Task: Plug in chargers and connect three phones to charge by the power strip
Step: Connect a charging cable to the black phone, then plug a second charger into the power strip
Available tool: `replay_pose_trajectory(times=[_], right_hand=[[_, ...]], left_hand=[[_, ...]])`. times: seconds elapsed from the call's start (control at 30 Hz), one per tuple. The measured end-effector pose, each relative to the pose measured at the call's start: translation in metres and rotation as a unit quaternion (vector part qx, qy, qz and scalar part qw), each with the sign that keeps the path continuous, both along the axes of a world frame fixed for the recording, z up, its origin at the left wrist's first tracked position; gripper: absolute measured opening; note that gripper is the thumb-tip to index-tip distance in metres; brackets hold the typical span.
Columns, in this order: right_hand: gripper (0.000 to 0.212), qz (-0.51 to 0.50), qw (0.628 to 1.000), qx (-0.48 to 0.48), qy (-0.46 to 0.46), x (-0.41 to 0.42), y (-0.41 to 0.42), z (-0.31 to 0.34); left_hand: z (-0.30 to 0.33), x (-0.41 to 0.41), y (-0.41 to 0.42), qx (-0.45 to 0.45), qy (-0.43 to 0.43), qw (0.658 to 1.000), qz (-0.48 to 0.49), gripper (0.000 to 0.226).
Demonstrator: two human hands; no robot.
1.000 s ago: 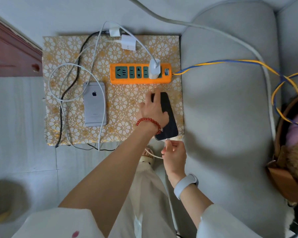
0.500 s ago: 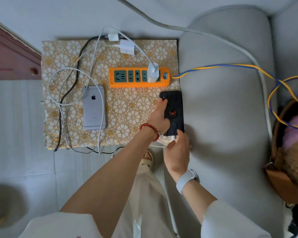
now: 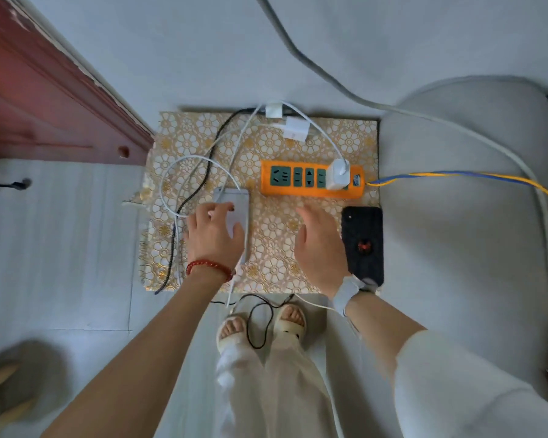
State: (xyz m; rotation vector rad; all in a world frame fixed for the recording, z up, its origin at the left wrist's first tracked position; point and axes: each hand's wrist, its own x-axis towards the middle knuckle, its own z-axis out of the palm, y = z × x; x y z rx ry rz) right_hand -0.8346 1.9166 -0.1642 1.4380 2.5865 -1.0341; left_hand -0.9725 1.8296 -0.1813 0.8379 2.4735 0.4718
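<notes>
An orange power strip [image 3: 310, 184] lies on a gold floral mat [image 3: 276, 257], with one white charger [image 3: 337, 173] plugged in near its right end. Two loose white chargers [image 3: 295, 129] sit at the mat's far edge. My left hand [image 3: 214, 237] rests on a silver phone [image 3: 239, 210], fingers bent over its left part. My right hand [image 3: 317, 248] hovers open over the mat, holding nothing, just left of a black phone [image 3: 364, 245] lying face down at the mat's right edge. My wrist hides the black phone's near end.
White cables [image 3: 171, 172] and a black braided cable [image 3: 200, 181] loop over the mat's left side. A grey sofa [image 3: 456, 216] stands at right, crossed by blue-yellow wires [image 3: 456, 175]. Red wooden furniture [image 3: 45, 90] is at left. My sandalled feet [image 3: 260, 324] stand below the mat.
My left hand left the black phone and moved left onto the silver phone. My right hand let go at the black phone's near end and moved over the mat. The view pulled back.
</notes>
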Motion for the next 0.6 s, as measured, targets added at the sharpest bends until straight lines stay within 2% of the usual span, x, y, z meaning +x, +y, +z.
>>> replay_pose_trajectory(times=[0.1, 0.2, 0.3, 0.43, 0.6], right_hand=[[0.041, 0.088, 0.993, 0.083, 0.005, -0.046, 0.029, 0.005], [0.048, 0.115, 0.979, 0.154, -0.065, -0.085, 0.066, 0.003], [0.055, 0.088, 0.973, 0.161, -0.139, -0.106, 0.094, -0.006], [0.061, 0.021, 0.981, 0.083, -0.172, -0.115, 0.105, -0.019], [0.039, 0.006, 0.973, 0.132, -0.191, -0.119, 0.092, -0.033]], left_hand=[[-0.009, -0.012, -0.013, -0.095, 0.034, 0.992, -0.082, 0.055], [-0.021, -0.018, -0.018, -0.143, 0.038, 0.981, -0.125, 0.070], [-0.032, -0.022, -0.023, -0.142, 0.024, 0.981, -0.130, 0.075], [-0.041, -0.025, -0.030, -0.128, 0.016, 0.984, -0.127, 0.073], [-0.043, -0.030, -0.031, -0.094, -0.009, 0.988, -0.121, 0.065]])
